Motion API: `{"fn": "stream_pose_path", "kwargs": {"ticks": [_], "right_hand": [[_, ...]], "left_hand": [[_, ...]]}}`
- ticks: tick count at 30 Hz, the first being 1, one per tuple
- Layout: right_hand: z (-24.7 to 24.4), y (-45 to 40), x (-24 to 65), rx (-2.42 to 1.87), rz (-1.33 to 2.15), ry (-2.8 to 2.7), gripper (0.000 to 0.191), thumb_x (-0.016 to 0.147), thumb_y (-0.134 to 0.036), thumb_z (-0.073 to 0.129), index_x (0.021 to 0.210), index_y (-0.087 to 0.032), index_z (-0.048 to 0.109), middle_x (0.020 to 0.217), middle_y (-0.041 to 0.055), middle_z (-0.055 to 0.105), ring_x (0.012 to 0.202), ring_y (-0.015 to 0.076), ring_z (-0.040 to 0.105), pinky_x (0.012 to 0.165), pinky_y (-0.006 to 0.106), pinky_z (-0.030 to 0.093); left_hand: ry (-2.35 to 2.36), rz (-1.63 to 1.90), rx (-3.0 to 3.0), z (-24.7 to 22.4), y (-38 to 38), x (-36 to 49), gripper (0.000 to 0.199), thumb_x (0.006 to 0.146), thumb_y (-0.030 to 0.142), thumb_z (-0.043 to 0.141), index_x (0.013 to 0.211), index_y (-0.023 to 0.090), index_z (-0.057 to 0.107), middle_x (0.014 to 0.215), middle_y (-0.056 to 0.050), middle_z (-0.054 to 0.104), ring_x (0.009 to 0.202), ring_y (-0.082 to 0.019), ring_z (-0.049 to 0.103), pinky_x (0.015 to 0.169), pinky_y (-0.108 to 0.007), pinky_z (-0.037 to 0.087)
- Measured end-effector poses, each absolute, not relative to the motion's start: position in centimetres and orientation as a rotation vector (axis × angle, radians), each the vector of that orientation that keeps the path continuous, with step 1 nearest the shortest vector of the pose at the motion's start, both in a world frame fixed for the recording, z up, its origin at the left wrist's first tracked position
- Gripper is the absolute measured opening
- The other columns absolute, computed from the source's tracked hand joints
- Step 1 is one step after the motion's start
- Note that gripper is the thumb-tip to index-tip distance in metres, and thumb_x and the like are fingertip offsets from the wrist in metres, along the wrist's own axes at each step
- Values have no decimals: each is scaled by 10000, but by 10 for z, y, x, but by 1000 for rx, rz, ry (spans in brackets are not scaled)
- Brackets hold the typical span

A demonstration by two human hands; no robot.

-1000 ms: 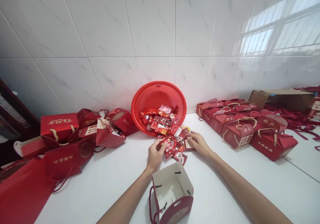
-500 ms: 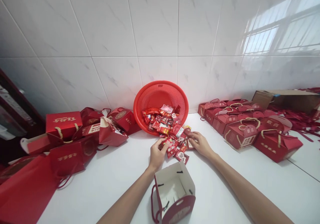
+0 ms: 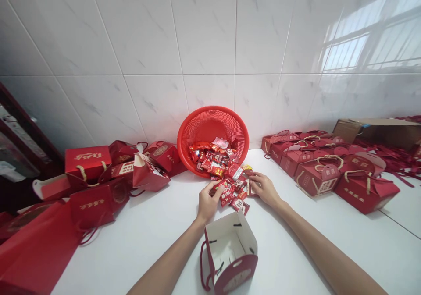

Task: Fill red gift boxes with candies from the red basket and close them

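Note:
A heap of small red wrapped candies spills from a tipped red plastic basket onto the white table. At the heap's left edge, my left hand has its thumb and fingers closed on a red candy packet. On the opposite side, my right hand has its fingertips bent over another small packet, partly hidden by them. In front of the heap, between my forearms, stands an open red gift box with a white inside and a dark red cord handle. No candy shows in it.
Red gift boxes crowd the left side, some tipped or stacked. Closed red boxes with rope handles stand in rows at the right. Behind them are a cardboard box and a pile of dark red ribbons. A tiled wall bounds the back.
Both hands stay at the candy heap with hardly any movement. The whole view has shifted slightly, so things at the left appear a little farther right.

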State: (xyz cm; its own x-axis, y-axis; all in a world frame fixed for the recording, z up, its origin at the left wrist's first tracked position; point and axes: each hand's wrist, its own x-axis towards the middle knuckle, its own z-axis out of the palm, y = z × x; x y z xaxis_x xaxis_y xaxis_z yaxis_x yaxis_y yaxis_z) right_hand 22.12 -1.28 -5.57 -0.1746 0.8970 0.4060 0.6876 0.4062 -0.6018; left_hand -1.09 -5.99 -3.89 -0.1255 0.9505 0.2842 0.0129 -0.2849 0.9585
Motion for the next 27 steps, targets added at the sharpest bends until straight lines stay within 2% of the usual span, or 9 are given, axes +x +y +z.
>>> {"fn": "stream_pose_path", "kwargs": {"ticks": [4, 7, 11, 18, 23, 27], "right_hand": [[-56, -12, 224, -1360, 455, -1794, 278, 877, -263, 553, 1008, -192, 787, 1241, 137, 694, 1143, 297, 654, 1022, 457, 489], [-55, -12, 226, -1347, 452, -1730, 285, 878, -269, 550, 1033, -214, 783, 1232, 112, 702, 1139, 282, 654, 1025, 443, 488], [-56, -14, 228, -1367, 420, -1731, 305, 857, -214, 527, 1017, -213, 787, 1198, 104, 704, 1134, 272, 646, 1028, 439, 481], [-51, -22, 220, -1521, 352, -2046, 469, 814, -81, 463, 1146, -188, 776, 1421, 138, 556, 1370, 305, 481, 1131, 418, 381], [-45, -26, 218, -1604, 320, -2176, 510, 838, -85, 433, 1225, -213, 740, 1460, 120, 524, 1426, 294, 413, 1156, 409, 336], [-42, -27, 218, -1599, 304, -2230, 522, 847, -80, 410, 1231, -224, 733, 1396, 121, 569, 1411, 283, 426, 1112, 381, 366]], "left_hand": [[1150, 1523, 1349, -39, -60, -11, 287, 726, 434, 727, 820, 163, 720, 747, -38, 712, 691, -182, 612, 661, -279, 484], [1147, 1525, 1354, -41, -59, -11, 286, 733, 431, 725, 828, 162, 720, 747, -37, 714, 692, -181, 616, 653, -274, 482], [1145, 1512, 1363, -44, -57, -12, 298, 744, 439, 715, 847, 159, 717, 757, -37, 724, 681, -175, 615, 643, -268, 484], [1160, 1473, 1400, -45, -56, -13, 311, 731, 448, 723, 841, 157, 725, 752, -41, 732, 666, -181, 631, 637, -274, 491], [1151, 1464, 1392, -47, -54, -15, 324, 722, 455, 728, 849, 156, 728, 788, -54, 749, 704, -195, 648, 673, -286, 505], [1153, 1459, 1373, -48, -51, -16, 331, 716, 465, 728, 838, 158, 720, 772, -45, 736, 701, -192, 635, 684, -289, 498]]}}
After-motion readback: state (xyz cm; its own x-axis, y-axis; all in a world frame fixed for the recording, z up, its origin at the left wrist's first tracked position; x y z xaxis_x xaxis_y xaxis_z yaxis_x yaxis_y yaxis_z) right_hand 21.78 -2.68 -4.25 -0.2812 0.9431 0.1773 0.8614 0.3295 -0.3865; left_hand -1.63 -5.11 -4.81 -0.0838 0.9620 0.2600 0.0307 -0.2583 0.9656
